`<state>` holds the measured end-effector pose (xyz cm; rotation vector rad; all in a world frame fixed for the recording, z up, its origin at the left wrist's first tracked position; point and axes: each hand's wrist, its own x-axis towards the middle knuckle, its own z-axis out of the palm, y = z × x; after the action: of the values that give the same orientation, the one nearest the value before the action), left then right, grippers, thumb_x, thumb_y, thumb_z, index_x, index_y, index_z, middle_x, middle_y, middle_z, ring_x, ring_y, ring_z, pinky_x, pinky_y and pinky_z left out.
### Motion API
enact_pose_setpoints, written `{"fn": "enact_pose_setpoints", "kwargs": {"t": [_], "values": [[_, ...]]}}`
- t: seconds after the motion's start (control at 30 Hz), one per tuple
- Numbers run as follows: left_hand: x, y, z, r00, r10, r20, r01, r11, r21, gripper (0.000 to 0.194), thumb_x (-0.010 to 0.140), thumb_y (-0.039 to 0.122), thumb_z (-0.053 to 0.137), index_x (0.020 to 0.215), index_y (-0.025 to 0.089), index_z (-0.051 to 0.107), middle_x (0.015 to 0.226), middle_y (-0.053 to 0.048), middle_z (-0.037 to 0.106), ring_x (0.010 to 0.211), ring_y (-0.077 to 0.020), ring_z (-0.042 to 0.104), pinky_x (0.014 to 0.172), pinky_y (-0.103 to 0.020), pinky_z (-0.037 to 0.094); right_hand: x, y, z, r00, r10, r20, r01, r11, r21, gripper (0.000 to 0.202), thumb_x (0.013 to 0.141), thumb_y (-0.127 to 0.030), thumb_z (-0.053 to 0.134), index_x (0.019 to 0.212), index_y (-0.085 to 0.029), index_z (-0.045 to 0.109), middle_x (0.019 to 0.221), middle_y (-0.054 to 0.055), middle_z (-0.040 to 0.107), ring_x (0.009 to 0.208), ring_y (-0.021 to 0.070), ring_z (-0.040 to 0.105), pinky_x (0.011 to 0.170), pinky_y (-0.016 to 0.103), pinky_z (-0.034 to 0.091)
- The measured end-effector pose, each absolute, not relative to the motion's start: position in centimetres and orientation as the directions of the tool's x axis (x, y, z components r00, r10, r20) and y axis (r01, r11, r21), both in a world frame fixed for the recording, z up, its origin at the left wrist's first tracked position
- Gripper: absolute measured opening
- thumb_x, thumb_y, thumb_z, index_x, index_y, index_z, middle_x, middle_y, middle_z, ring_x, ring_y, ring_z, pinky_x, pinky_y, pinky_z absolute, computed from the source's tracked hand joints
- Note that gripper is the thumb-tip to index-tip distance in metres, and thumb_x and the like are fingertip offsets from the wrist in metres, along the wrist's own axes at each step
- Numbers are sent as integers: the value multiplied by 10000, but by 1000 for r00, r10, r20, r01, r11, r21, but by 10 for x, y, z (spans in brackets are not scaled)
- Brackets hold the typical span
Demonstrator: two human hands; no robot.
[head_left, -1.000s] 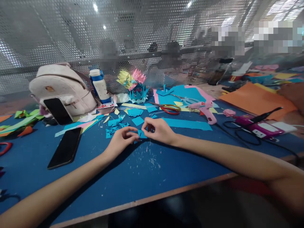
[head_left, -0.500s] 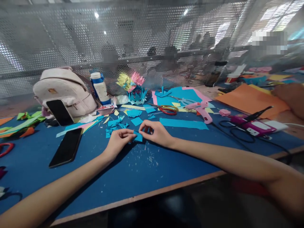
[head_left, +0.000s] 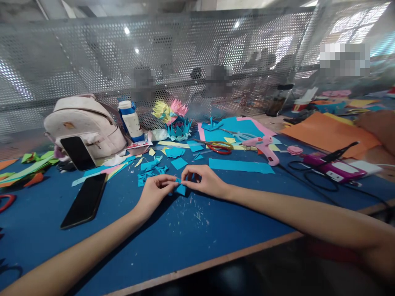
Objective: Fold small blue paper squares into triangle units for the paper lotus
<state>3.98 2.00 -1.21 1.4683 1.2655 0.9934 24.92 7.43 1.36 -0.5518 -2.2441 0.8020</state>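
Observation:
Between my fingertips is a small folded piece of blue paper [head_left: 181,189], held just above the blue tabletop. My left hand [head_left: 157,190] pinches its left side between thumb and fingers. From the right, my right hand [head_left: 205,181] pinches its upper right edge, fingers curled. Just behind my hands lie a pile of folded blue paper pieces [head_left: 149,166] and a flat blue paper square [head_left: 179,163]. A long blue paper strip [head_left: 240,165] lies to the right. White scraps [head_left: 197,216] are scattered in front of my hands.
A phone [head_left: 84,201] lies left; another phone [head_left: 78,153] leans on a white backpack [head_left: 83,119]. Behind stand a bottle [head_left: 131,121] and paper flowers [head_left: 179,123]. Scissors [head_left: 220,148], a pink glue gun [head_left: 263,146], and a purple power strip [head_left: 336,168] with cables are right. Someone's arm [head_left: 378,125] rests far right.
The blue paper between my fingers has gone from a flatter, squarish shape to a pointed, folded one. Both hands remain pinched on it. The view has tilted up slightly.

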Motion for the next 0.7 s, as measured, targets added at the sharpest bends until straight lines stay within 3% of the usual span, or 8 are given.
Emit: {"fn": "enact_pose_setpoints", "kwargs": {"t": [0.37,0.7], "values": [[39,22,-16,117,993,-31,323,-8,946,300,970,339,616,1197,144,596,1167,-84,626,980,-210,649,836,-399,567,247,81,14,-705,623,339,102,562,-821,168,830,-321,708,823,-161,656,779,2,661,658,94,577,584,202,432],[40,21,-15,104,995,-6,379,-34,925,295,970,340,616,1190,144,599,1157,-82,630,974,-208,650,834,-397,567,247,86,10,-713,640,285,68,468,-881,218,798,-353,745,812,-155,653,737,-10,636,625,83,545,581,206,424]]}}
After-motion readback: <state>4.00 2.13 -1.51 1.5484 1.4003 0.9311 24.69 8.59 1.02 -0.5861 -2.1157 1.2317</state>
